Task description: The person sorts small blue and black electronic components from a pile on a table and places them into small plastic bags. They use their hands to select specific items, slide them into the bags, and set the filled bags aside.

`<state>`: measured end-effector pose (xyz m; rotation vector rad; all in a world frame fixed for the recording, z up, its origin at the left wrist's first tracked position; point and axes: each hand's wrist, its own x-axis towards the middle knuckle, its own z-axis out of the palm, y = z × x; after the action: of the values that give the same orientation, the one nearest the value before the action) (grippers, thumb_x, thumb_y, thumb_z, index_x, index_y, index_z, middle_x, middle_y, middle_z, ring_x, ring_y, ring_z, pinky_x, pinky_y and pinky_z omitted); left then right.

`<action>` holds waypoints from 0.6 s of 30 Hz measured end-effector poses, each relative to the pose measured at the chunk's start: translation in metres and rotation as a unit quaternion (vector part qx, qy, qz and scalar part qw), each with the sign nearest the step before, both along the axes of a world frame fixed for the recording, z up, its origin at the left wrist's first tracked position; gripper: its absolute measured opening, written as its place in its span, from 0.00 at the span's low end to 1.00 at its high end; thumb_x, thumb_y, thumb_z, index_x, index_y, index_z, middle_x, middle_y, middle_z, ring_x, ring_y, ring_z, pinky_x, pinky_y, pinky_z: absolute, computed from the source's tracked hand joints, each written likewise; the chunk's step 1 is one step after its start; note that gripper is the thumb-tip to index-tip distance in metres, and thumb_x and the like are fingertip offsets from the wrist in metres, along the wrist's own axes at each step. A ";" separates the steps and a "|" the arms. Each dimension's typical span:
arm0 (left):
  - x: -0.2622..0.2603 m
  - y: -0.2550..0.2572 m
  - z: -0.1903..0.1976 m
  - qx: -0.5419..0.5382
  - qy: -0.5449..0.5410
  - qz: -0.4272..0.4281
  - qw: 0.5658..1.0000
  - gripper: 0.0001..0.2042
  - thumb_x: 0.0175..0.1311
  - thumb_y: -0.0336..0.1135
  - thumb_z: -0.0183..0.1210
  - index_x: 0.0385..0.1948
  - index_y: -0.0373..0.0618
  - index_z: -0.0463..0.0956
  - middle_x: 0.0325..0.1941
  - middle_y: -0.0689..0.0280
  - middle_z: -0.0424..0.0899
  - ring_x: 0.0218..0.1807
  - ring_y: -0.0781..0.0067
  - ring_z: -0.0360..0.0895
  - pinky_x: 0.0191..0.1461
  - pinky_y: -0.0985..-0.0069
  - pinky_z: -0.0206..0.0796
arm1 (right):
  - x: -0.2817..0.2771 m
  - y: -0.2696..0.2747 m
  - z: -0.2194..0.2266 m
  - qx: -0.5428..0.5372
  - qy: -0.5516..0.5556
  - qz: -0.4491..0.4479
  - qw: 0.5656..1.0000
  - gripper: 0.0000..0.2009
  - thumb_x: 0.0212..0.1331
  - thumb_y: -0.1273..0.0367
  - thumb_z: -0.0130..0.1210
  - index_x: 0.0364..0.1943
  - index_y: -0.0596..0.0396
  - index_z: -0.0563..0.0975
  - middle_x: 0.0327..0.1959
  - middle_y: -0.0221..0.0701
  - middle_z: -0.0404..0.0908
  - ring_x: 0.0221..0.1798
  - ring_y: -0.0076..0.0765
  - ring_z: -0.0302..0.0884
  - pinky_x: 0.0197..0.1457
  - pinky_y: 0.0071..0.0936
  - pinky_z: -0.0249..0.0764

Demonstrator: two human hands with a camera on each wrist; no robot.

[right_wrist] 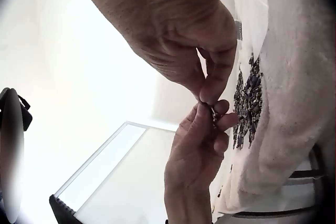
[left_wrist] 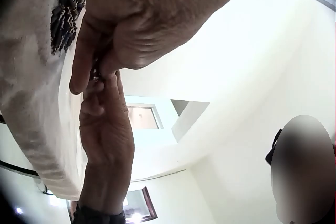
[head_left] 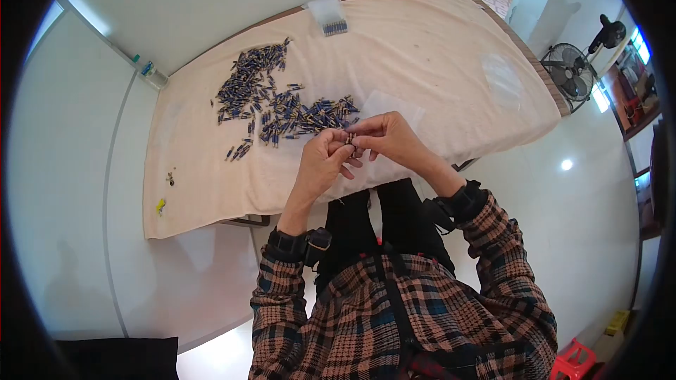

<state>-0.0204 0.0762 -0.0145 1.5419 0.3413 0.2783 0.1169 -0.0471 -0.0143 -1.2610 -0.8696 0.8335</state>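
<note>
Just over the near edge of the cloth, my two hands meet at the fingertips. The left hand (head_left: pixel 322 163) holds several small metal-ended connectors (head_left: pixel 350 141) between its thumb and curled fingers. From the right, the thumb and index finger of my right hand (head_left: pixel 396 142) pinch at the same bunch. Fingers cover most of these pieces; in the right wrist view only shiny ends of the connectors (right_wrist: pixel 214 115) show between the fingertips. Right behind the hands lies a loose pile of slim blue-and-gold connectors (head_left: pixel 303 114), joined to a larger heap (head_left: pixel 250 74) farther left.
A clear bag (head_left: pixel 325 10) with a row of connectors lies at the back edge. Flat clear plastic (head_left: pixel 503 81) is at the right, another sheet (head_left: pixel 405 107) behind the right hand. A yellow scrap (head_left: pixel 161 207) and small bits (head_left: pixel 170 179) lie at left; a bottle (head_left: pixel 153 74) stands at the corner.
</note>
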 end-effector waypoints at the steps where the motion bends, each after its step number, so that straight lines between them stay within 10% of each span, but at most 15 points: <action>1: 0.001 -0.002 -0.001 -0.015 0.001 -0.011 1.000 0.09 0.66 0.27 0.51 0.44 0.33 0.69 0.36 0.57 0.83 0.35 0.70 0.83 0.28 0.79 0.77 | 0.003 -0.005 0.005 -0.019 -0.011 0.011 1.000 0.07 0.55 0.77 0.58 0.38 0.65 0.80 0.25 0.31 0.81 0.25 0.19 0.77 0.25 0.17 0.75; 18: 0.019 -0.029 -0.017 -0.013 -0.004 -0.121 0.993 0.25 0.69 0.29 0.48 0.65 0.32 0.53 0.38 0.56 0.82 0.34 0.68 0.83 0.26 0.77 0.78 | 0.017 -0.049 0.009 -0.097 0.035 0.062 0.993 0.08 0.57 0.74 0.58 0.37 0.66 0.80 0.31 0.36 0.83 0.30 0.24 0.82 0.36 0.19 0.81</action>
<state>-0.0012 0.0474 -0.0319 1.5391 0.1473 0.0893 0.1335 -0.0966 -0.0050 -1.3483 -0.8322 1.0765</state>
